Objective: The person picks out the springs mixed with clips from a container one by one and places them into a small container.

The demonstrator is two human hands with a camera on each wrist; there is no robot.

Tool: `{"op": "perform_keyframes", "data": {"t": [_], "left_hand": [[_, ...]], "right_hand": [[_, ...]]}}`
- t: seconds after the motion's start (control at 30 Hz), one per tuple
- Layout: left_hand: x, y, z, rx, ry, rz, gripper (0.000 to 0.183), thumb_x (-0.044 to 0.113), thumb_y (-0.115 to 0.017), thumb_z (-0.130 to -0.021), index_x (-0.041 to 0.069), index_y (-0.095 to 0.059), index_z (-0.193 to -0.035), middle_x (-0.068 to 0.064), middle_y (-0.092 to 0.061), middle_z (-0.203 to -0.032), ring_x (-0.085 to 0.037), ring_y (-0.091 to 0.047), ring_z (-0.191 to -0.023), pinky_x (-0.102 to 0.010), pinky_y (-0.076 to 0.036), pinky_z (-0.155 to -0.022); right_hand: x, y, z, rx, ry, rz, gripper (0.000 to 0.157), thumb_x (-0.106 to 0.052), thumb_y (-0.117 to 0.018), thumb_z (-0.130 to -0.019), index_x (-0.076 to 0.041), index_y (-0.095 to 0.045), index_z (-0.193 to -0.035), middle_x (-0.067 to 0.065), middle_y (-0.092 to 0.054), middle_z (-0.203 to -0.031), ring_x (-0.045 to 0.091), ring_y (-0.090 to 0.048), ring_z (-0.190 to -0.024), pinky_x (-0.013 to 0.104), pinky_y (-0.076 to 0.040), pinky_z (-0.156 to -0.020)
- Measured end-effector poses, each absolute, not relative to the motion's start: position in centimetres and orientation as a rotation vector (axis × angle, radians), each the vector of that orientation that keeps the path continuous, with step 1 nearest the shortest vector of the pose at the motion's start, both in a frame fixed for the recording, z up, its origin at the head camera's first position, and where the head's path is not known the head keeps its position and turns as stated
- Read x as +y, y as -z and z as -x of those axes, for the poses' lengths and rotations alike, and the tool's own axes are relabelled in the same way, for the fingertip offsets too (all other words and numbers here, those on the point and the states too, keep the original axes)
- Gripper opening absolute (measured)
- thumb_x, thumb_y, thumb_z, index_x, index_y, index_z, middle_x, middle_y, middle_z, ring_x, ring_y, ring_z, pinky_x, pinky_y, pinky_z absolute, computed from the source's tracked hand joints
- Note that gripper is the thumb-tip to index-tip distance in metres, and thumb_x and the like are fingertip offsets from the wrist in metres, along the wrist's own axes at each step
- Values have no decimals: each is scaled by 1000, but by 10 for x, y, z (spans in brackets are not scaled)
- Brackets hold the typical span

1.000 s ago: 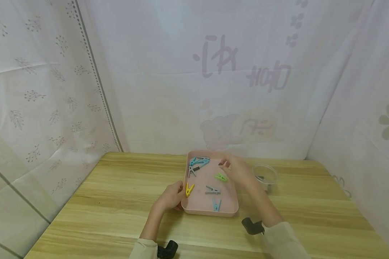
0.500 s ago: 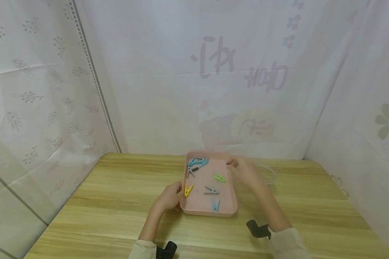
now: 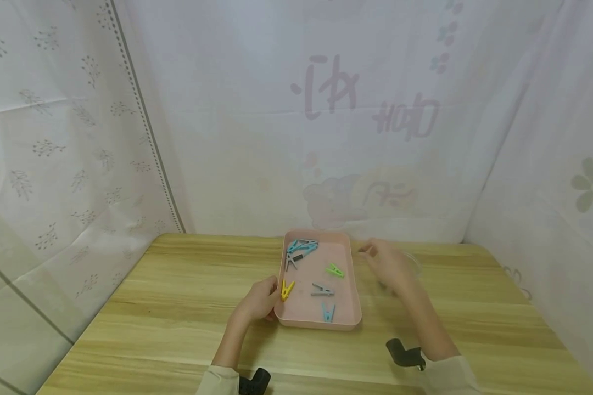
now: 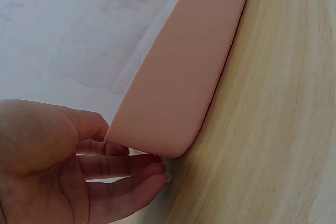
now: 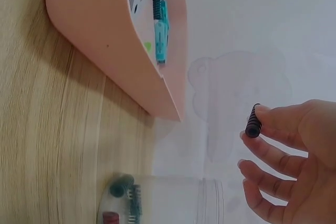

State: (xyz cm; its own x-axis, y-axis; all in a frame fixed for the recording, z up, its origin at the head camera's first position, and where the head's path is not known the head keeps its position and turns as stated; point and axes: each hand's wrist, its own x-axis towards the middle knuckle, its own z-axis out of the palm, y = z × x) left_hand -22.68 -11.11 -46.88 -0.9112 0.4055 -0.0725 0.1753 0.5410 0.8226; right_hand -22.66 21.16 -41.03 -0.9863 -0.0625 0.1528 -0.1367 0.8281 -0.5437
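My left hand (image 3: 259, 299) holds the left side of a shallow pink tray (image 3: 306, 323) near its front corner; the left wrist view shows its fingers at the wall. My right hand (image 3: 389, 269) is in the air to the right of the tray, pinching a small dark ribbed tube (image 5: 253, 123) between thumb and fingertips. Inside the tray lie a yellow clothespin (image 3: 287, 291), a green clothespin (image 3: 334, 270), a grey clothespin (image 3: 322, 291) and a light blue clothespin (image 3: 328, 312). More blue and grey clothespins (image 3: 307, 248) cluster at its back left corner.
A clear plastic jar (image 5: 173, 198) stands right of the tray, partly hidden behind the right hand in the head view. Dark green and red ribbed pieces (image 5: 122, 186) sit inside it. The wooden table (image 3: 202, 285) meets a printed curtain (image 3: 237, 164) behind.
My right hand has moved right, from over the tray's back right part to outside its rim near the jar, carrying the dark ribbed tube. The left hand stays on the tray.
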Motion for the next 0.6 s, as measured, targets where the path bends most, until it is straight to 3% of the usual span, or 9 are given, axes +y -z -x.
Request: {"op": "perform_keyframes", "data": {"t": [0.13, 0.2, 0.4, 0.6], "left_hand": [[-111, 468, 226, 2526, -1310, -483, 16, 8, -49, -110, -4, -58, -105, -14, -61, -80, -16, -58, -59, -36, -61, -53], [-111, 468, 226, 2524, -1314, -486, 16, 8, -49, -109, -4, -58, -105, -14, -61, -80, -16, -58, -59, -36, -61, -53], [-111, 468, 226, 2529, -1309, -496, 15, 8, -49, -109, -4, -58, -104, -13, -61, -78, -15, -58, -58, -35, -61, -52], [-111, 469, 227, 2526, -1311, -490, 15, 8, -50, -109, -4, -57, -103, -14, -60, -77, -15, -57, -58, -35, -61, -52]], "right_hand": [[218, 410, 224, -2893, -861, -120, 30, -27, -56, -109, -5, -68, -127, 27, -70, -124, 17, -63, -57, 34, -57, -53], [221, 409, 223, -2893, -845, -116, 30, -27, -56, -109, -6, -68, -127, 26, -70, -123, 21, -66, -65, 38, -59, -56], [227, 405, 220, -2868, -791, -151, 28, -23, -58, -108, -2, -70, -122, 25, -73, -116, 44, -69, -105, 61, -58, -87], [235, 404, 219, -2892, -791, -125, 31, -25, -58, -107, -1, -68, -124, 26, -72, -117, 45, -70, -104, 61, -59, -86]]}}
